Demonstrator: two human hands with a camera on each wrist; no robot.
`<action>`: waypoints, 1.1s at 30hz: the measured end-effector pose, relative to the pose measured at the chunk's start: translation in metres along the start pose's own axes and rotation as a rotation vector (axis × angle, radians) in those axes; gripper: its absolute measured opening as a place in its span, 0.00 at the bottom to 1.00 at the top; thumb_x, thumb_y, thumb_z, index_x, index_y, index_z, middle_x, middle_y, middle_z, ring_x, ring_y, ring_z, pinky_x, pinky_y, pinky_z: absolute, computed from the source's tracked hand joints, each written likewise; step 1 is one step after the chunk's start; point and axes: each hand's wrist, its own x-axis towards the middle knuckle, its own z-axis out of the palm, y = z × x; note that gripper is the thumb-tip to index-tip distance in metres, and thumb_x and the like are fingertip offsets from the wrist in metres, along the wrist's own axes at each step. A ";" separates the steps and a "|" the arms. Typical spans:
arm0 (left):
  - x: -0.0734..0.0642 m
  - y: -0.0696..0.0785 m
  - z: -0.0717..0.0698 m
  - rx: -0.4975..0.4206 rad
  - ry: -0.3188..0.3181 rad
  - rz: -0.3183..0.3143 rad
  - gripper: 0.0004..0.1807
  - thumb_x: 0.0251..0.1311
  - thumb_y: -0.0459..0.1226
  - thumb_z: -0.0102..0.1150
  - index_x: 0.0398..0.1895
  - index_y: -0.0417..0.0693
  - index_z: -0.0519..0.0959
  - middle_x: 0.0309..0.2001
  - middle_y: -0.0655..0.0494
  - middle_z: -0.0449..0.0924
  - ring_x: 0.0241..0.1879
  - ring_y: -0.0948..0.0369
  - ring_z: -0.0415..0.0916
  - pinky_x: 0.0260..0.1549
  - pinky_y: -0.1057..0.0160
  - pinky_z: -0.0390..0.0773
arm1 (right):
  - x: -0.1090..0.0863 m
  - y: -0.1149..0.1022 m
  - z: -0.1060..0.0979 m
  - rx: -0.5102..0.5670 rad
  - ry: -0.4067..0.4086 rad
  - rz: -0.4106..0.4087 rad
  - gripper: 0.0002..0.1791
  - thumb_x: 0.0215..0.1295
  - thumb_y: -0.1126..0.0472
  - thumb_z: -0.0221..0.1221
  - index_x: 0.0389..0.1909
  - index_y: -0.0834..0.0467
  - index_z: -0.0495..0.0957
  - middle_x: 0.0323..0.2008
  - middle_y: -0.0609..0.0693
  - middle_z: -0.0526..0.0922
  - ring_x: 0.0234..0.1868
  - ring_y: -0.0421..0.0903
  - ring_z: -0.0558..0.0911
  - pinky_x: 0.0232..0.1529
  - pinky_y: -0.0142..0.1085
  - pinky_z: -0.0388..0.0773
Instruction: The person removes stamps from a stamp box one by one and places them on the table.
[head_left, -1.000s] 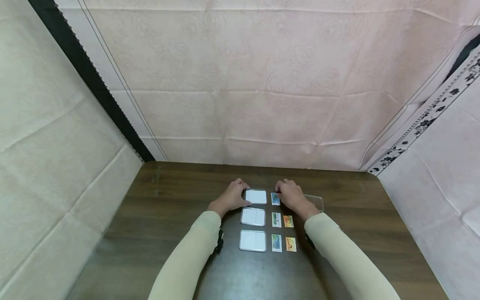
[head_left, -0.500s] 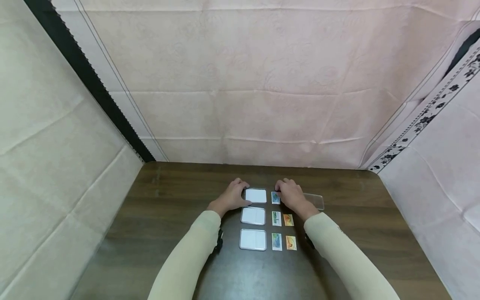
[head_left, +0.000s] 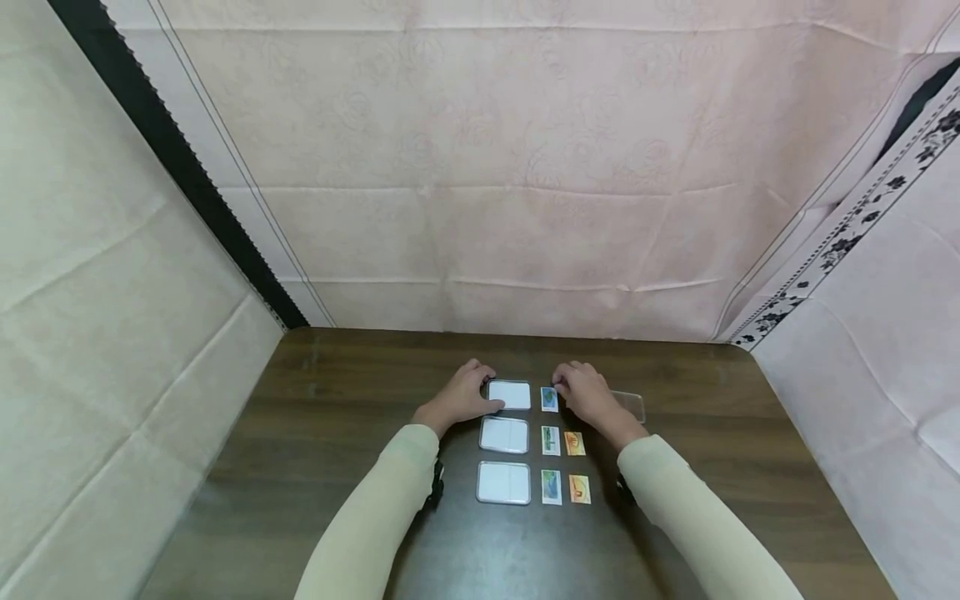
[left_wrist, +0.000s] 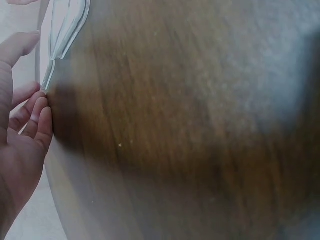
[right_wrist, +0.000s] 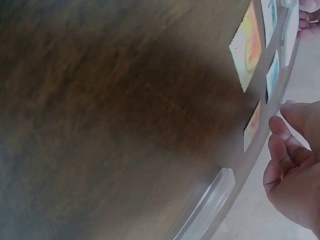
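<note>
My left hand [head_left: 462, 398] holds the far white-filled clear case [head_left: 513, 395], thumb at its near edge and fingers by its far left corner. Two similar cases, the middle case [head_left: 505, 435] and the near case [head_left: 503, 483], lie below it. My right hand [head_left: 589, 397] is just right of the far blue stamp [head_left: 549, 400], fingers loosely bent. In the right wrist view nothing shows between its thumb and fingers, and a small orange stamp [right_wrist: 252, 128] lies close by. The head view has that stamp hidden under the hand.
Nearer me lie two blue-green stamps, the middle one [head_left: 551, 441] and the near one [head_left: 551, 487], each with an orange stamp [head_left: 580, 489] to its right. A clear plastic lid [head_left: 631, 405] sits partly behind my right wrist. Pale cloth [head_left: 480, 208] hangs beyond the brown table [head_left: 345, 467].
My right hand has eased slightly to the right, so more of the far blue stamp shows. The left hand keeps its place at the far case.
</note>
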 end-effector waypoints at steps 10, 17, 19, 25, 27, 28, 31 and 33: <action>-0.001 0.000 0.000 0.001 0.010 -0.017 0.36 0.62 0.53 0.70 0.67 0.43 0.75 0.56 0.50 0.72 0.52 0.57 0.72 0.58 0.55 0.77 | -0.005 0.001 -0.005 0.063 0.053 -0.011 0.07 0.74 0.61 0.62 0.49 0.57 0.82 0.46 0.54 0.82 0.50 0.54 0.76 0.54 0.52 0.79; -0.001 0.001 0.003 0.025 0.020 -0.002 0.36 0.62 0.53 0.70 0.67 0.43 0.75 0.57 0.50 0.73 0.54 0.57 0.72 0.59 0.55 0.77 | -0.011 -0.002 -0.010 0.086 0.069 -0.017 0.07 0.74 0.60 0.62 0.48 0.57 0.82 0.44 0.53 0.82 0.48 0.52 0.76 0.52 0.49 0.79; -0.001 0.002 0.003 0.037 0.028 0.004 0.36 0.62 0.54 0.70 0.68 0.44 0.75 0.58 0.50 0.73 0.55 0.56 0.72 0.59 0.55 0.77 | -0.014 -0.001 -0.012 0.095 0.069 -0.009 0.08 0.74 0.60 0.62 0.49 0.56 0.82 0.45 0.53 0.81 0.50 0.53 0.76 0.53 0.49 0.80; -0.001 0.015 0.001 0.052 0.048 0.029 0.37 0.63 0.54 0.69 0.69 0.46 0.73 0.63 0.51 0.73 0.62 0.55 0.71 0.63 0.53 0.75 | -0.024 0.002 -0.020 0.100 0.084 -0.005 0.09 0.73 0.59 0.63 0.50 0.55 0.81 0.48 0.53 0.81 0.54 0.54 0.76 0.54 0.52 0.79; -0.001 0.023 -0.001 0.055 0.049 0.034 0.37 0.63 0.55 0.68 0.70 0.46 0.73 0.65 0.51 0.73 0.65 0.54 0.70 0.65 0.53 0.74 | -0.027 0.003 -0.022 0.095 0.093 -0.015 0.10 0.72 0.59 0.64 0.50 0.55 0.81 0.48 0.53 0.81 0.53 0.54 0.76 0.54 0.52 0.79; -0.002 0.027 -0.002 0.057 0.048 0.039 0.37 0.63 0.55 0.68 0.70 0.47 0.72 0.65 0.51 0.73 0.65 0.54 0.69 0.65 0.53 0.74 | -0.029 0.004 -0.023 0.092 0.099 -0.024 0.10 0.72 0.58 0.64 0.50 0.56 0.81 0.48 0.54 0.81 0.53 0.54 0.76 0.54 0.52 0.79; -0.002 0.040 -0.004 0.069 0.043 0.056 0.37 0.63 0.55 0.68 0.71 0.48 0.72 0.66 0.53 0.73 0.67 0.55 0.68 0.66 0.54 0.73 | -0.034 0.007 -0.025 0.089 0.109 -0.038 0.12 0.72 0.57 0.65 0.51 0.57 0.82 0.49 0.54 0.82 0.53 0.54 0.77 0.54 0.52 0.79; -0.002 0.048 -0.005 0.068 0.046 0.072 0.37 0.63 0.53 0.69 0.71 0.47 0.72 0.66 0.53 0.72 0.67 0.54 0.68 0.66 0.54 0.73 | -0.037 0.009 -0.026 0.085 0.113 -0.039 0.13 0.71 0.57 0.65 0.52 0.57 0.82 0.50 0.54 0.82 0.54 0.54 0.78 0.55 0.53 0.79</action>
